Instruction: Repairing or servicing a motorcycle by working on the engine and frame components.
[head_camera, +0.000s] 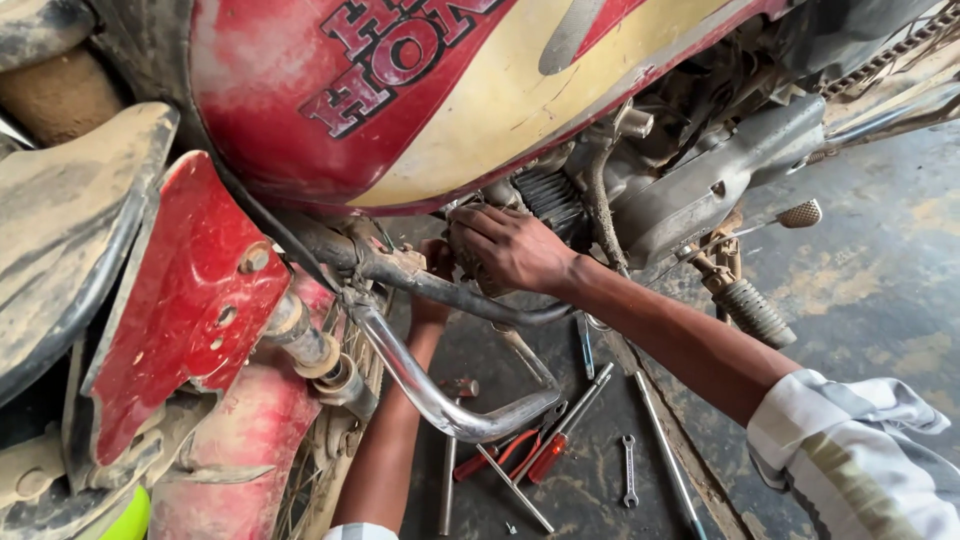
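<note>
Working at the engine front (470, 265): right hand (510, 248) clenched on a fitting, left hand (436, 262) gripping beneath, chrome exhaust pipe (420, 375) just below. Next needs steady turning.

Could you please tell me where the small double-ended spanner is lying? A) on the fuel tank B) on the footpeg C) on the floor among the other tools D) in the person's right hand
C: the spanner lies flat on the floor beside the red-handled pliers, clear of both hands.
</note>
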